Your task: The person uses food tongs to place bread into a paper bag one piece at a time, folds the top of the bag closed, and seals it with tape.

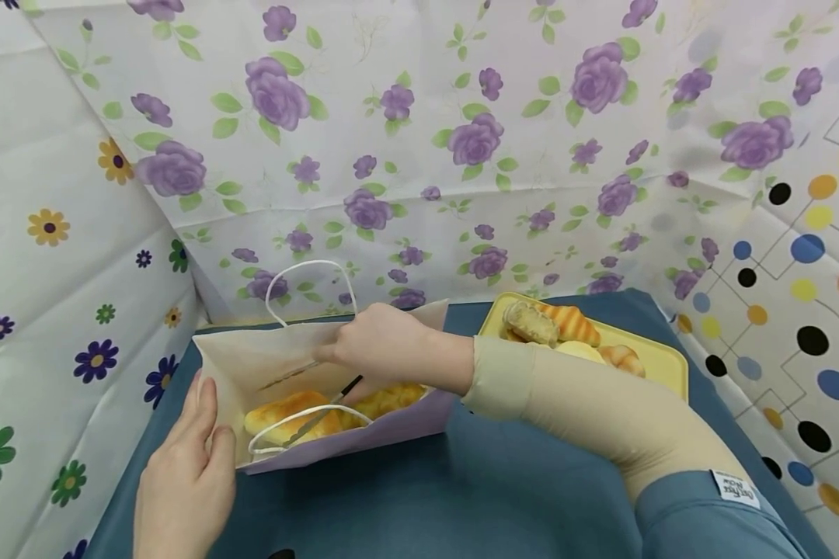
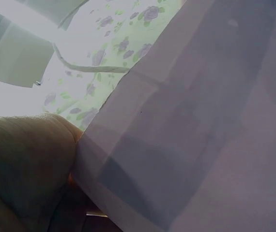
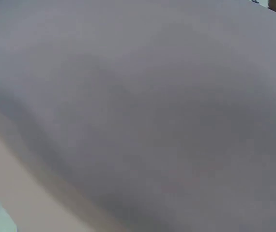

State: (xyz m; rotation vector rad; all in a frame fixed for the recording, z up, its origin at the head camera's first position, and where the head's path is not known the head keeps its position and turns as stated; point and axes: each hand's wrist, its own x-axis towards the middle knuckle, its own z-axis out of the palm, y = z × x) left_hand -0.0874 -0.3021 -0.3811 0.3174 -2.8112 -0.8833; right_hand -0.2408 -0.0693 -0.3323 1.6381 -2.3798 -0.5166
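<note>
A lilac paper bag [image 1: 398,428] with a white lining and white cord handles stands on the table, mouth up. Inside lie golden-brown bread pieces [image 1: 297,407]. My right hand [image 1: 384,341] reaches over the bag's mouth and grips metal tongs [image 1: 335,402]. The tongs' two arms spread on either side of the bread, and some of the hand's fingers are hidden in the bag. My left hand [image 1: 189,466] holds the bag's left side near its rim. In the left wrist view that hand [image 2: 29,164] is at the bag's corner; lilac paper [image 3: 143,116] fills the right wrist view.
To the right, a yellow tray [image 1: 664,369] carries a striped croissant [image 1: 572,322], a pale crusted piece [image 1: 531,322] and a smaller roll [image 1: 624,359]. My right forearm crosses in front of it. Flowered cloth [image 1: 419,140] hangs behind the blue tabletop [image 1: 503,489].
</note>
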